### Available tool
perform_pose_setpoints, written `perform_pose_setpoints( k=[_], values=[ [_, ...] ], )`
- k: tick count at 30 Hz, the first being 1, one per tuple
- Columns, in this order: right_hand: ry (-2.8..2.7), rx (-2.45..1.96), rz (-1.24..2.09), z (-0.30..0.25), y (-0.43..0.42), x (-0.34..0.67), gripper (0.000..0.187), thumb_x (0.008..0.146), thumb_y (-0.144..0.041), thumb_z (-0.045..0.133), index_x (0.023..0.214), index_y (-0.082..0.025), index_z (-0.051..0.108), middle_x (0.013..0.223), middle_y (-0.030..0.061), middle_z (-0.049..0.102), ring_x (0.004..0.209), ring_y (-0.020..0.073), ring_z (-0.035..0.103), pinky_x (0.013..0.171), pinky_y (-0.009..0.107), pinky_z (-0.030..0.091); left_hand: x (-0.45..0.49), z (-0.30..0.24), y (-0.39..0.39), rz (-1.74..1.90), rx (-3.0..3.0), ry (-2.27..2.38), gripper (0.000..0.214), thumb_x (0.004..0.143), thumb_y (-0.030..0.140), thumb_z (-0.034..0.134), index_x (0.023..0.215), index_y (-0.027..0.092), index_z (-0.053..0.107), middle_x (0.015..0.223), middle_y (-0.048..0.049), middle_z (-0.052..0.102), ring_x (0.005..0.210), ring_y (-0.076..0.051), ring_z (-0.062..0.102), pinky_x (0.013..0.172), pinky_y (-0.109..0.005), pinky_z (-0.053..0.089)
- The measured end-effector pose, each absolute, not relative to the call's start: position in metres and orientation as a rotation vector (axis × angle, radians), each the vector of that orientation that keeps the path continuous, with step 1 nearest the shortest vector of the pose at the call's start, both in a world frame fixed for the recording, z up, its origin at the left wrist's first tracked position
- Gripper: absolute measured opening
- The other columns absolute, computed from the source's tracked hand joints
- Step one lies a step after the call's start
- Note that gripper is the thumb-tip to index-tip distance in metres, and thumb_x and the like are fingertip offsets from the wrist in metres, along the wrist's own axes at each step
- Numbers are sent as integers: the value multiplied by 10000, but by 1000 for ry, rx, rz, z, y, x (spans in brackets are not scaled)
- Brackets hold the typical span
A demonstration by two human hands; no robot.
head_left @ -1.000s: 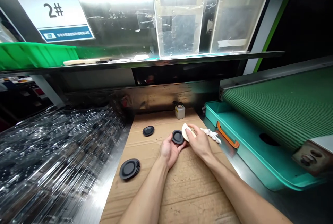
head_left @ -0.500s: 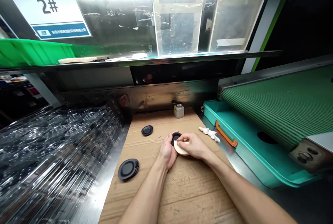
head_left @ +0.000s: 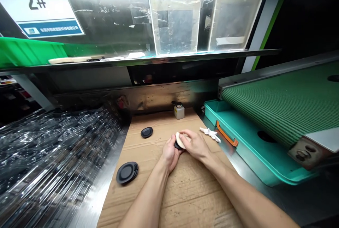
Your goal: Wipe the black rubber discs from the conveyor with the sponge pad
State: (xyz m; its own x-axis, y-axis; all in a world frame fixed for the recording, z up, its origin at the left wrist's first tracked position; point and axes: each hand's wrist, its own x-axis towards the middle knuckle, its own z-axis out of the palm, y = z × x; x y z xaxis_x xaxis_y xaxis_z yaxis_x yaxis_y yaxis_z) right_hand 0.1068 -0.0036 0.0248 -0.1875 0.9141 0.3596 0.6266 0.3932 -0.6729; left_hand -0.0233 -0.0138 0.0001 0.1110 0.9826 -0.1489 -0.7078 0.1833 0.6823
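Black disc (head_left: 178, 145) cupped in L hand (head_left: 170, 154), palm up, fingers curled round its edge, most of disc hidden. R hand (head_left: 194, 145) pinching pale pad (head_left: 180, 140) btwn thumb & fingers, pad pressed on disc face, both hands close together above cardboard sheet (head_left: 159, 199). Stack of black discs (head_left: 127, 172) on cardboard, lower left, well apart from hands. Single black disc (head_left: 147, 132) further back, also on cardboard. Small bottle w/ dark cap (head_left: 179, 112) near back edge of cardboard. White cloth (head_left: 210, 134) just right of R hand, crumpled. Teal tray (head_left: 238, 143) w/ orange handle (head_left: 226, 133) to right, under green mesh belt (head_left: 280, 104). Crinkled clear plastic (head_left: 53, 150) left of cardboard. Green bin (head_left: 26, 53) on shelf above, below "2#" sign (head_left: 39, 9).
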Motion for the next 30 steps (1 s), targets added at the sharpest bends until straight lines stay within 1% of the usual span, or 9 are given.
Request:
perform_pose_setpoints(
  k=[3,5,9,13,17,22,25,27,30],
  values=[
    [-1916,-1557,267,26,-3,97,337,925,-443,421,1161,-334,636,934,26,723,873,217,662,760,294,459,-23,0,-14,1347,529,663,247,920,288,486,1041,110,608,1028,-148,684,987,-246,643,901,-447,509],
    [-1880,-1691,147,26,-4,93,354,942,-454,376,1168,-348,627,888,37,725,828,236,669,722,311,455,-23,0,-14,1344,531,654,267,928,285,471,1062,104,612,1036,-149,684,988,-241,642,908,-442,507],
    [-1963,-1687,91,23,-8,88,367,950,-472,348,1209,-370,587,859,34,721,768,230,667,672,297,437,-23,-2,-12,1400,509,661,207,914,248,498,986,114,639,1002,-127,694,974,-215,646,930,-401,504],
    [-1938,-1820,76,22,-11,83,400,969,-460,307,1250,-330,559,859,65,715,757,225,661,679,294,430,-23,-3,-12,1390,487,675,236,928,263,469,1014,118,634,1020,-128,692,974,-222,648,917,-422,513],
    [-2042,-1716,72,22,-13,78,406,975,-461,291,1290,-330,511,922,62,710,769,215,660,701,290,432,-24,-3,-12,1414,474,668,214,920,238,479,976,108,639,1004,-136,695,972,-213,650,926,-396,511],
    [-2019,-1716,71,19,-17,76,394,977,-440,297,1280,-288,499,920,76,709,779,222,662,682,284,426,-23,-4,-11,1423,468,685,193,912,227,491,962,115,639,1001,-129,698,985,-217,649,935,-407,507],
    [-2037,-1659,84,17,-12,81,380,972,-440,306,1252,-294,518,901,65,708,760,216,661,677,281,424,-23,-3,-11,1421,460,676,189,910,216,492,945,107,642,1002,-141,698,979,-214,652,938,-394,506],
    [-1920,-1731,123,16,-2,90,370,965,-442,328,1215,-281,547,860,65,708,760,221,658,686,288,427,-24,-1,-12,1420,472,692,192,912,218,489,941,99,637,993,-147,699,953,-222,661,915,-419,518],
    [-1688,-1697,260,15,12,107,357,954,-457,353,1144,-262,585,887,57,704,837,217,649,720,285,437,-24,2,-13,1388,490,679,206,911,256,499,944,97,626,981,-154,699,943,-247,666,873,-454,532]
  ],
)
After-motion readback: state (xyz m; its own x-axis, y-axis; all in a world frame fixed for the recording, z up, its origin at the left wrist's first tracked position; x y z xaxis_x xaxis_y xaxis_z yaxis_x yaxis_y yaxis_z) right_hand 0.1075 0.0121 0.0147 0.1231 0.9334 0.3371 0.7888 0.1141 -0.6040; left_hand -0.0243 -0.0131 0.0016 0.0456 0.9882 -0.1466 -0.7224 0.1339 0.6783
